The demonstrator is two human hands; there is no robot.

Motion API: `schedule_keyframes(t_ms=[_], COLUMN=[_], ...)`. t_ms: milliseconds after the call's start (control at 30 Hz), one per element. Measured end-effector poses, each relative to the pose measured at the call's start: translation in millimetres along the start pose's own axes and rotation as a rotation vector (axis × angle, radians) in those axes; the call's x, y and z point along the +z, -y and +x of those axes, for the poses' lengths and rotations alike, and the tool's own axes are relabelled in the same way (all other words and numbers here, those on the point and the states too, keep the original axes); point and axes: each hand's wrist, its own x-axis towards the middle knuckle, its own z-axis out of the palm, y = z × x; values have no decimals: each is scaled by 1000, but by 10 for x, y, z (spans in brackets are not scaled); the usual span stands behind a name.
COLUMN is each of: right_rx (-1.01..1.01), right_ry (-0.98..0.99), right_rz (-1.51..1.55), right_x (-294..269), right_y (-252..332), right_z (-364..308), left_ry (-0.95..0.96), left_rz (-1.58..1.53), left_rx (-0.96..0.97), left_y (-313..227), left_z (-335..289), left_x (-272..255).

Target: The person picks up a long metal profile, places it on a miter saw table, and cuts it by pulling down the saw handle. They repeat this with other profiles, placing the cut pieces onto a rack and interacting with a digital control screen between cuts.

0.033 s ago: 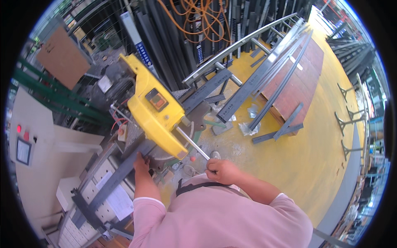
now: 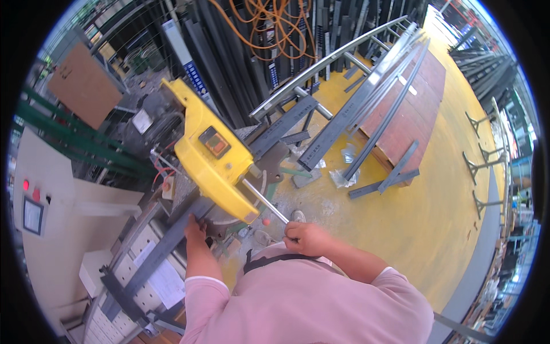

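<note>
My right hand (image 2: 306,238) is closed round the end of a straight metal lever (image 2: 264,200). That lever runs up to a cutting saw with a yellow guard (image 2: 215,152), which stands in front of me to the left. My left hand (image 2: 195,229) grips the edge of a long dark grey metal profile (image 2: 163,246), close beside the saw's yellow guard. The profile lies along a perforated pale bench and reaches under the guard. The guard covers any blade, and the left fingertips are partly hidden against the profile.
A control cabinet (image 2: 71,212) with a small screen and a red light stands at the left. White paper (image 2: 166,278) lies on the bench. Ahead are a roller rack (image 2: 332,57), leaning dark profiles, and a reddish board (image 2: 395,109) bearing long bars. Metal stands (image 2: 472,166) line the right side.
</note>
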Motion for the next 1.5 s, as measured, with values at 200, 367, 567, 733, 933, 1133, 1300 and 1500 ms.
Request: schedule_keyframes(t_ms=[200,367,567,733,933,1133,1300,1500], right_rx=[-34,-186,-438,-362,-557,-11,79,-451], right_ry=[-43,103,-16,-344,-323,112,297,478], right_rz=[-24,141,193,340,339,-432,-982,-1012], right_x=[377,-300,-1150,-1275,-1144,-1157,-1009,-829], right_y=[-493,255,1409,2122,2044,91,-1626,-1884], right_z=[-12,-49,598,1219,1548,1796,2246,2546], left_ry=[-16,130,-78,-199,31,69,-30,-314], left_rz=[2,-107,-156,-663,-859,-945,-846,-831], left_rx=[-39,-49,-1,56,134,325,429,613], left_y=[15,21,-2,-116,52,366,529,698], left_z=[104,170,10,272,331,-307,-913,-2057], left_x=[-36,-125,-569,-882,-1090,-1214,-1413,-1541])
